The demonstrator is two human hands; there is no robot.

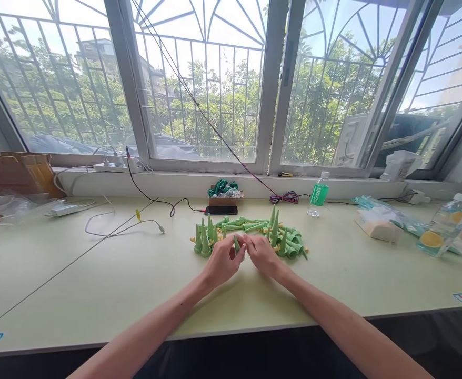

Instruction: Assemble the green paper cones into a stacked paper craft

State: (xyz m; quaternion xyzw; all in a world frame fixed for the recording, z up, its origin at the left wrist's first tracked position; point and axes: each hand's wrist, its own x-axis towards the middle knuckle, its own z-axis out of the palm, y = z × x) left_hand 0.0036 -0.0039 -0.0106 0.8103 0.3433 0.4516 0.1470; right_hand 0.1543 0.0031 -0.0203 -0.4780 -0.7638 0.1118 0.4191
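My left hand is closed on a small green cone, whose tip sticks up between thumb and fingers. Close against it, my right hand has its fingers pinched together at the cone's side; what lies in that pinch is hidden. Several green cones stand upright left of my hands, among them a front cone. On the right, more upright cones rise beside a heap of green cones lying on their sides. Small yellowish bits are scattered among them.
Behind the cones are a phone and a small cardboard box with green wrapping. A water bottle stands at the back right. A white cable lies left. Further right are a tissue pack and a large clear bottle.
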